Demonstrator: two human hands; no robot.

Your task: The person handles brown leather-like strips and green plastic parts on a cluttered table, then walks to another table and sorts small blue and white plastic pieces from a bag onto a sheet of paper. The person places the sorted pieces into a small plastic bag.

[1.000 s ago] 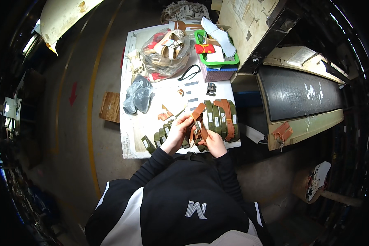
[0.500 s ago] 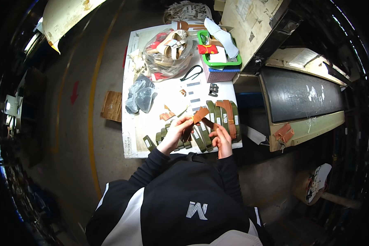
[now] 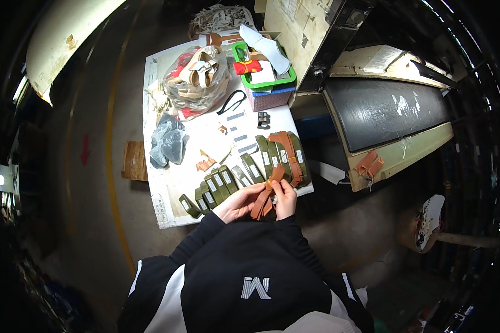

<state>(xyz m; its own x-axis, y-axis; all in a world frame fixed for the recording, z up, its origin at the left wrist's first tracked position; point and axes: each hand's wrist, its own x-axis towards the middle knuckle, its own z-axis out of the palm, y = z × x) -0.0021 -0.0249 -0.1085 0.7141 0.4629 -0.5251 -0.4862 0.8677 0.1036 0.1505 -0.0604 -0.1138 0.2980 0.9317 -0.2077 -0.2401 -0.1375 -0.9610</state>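
Note:
Near the front edge of the table, my left hand (image 3: 240, 203) closes round a bundle of brown leather-like strips (image 3: 263, 204), its fingers partly hidden. My right hand (image 3: 285, 198) pinches the same bundle from the other side. A yellowish band seems to circle the strips at their middle. Just beyond my hands, several narrow olive-green pieces with white labels (image 3: 223, 180) stand in a row. At the right of that row, more brown strips (image 3: 290, 158) lie draped over the green pieces.
A clear plastic bag with a beige sandal (image 3: 203, 72) sits at the back left, a grey plastic bag (image 3: 168, 143) before it. A green-rimmed basket (image 3: 269, 83) holds mixed items. A black padded board (image 3: 389, 114) lies to the right. Brown scraps (image 3: 205, 162) lie mid-table.
Both hands have drawn nearer to my body with the brown strips, and my right hand now grips the bundle. The whole view has shifted a little as my head moved.

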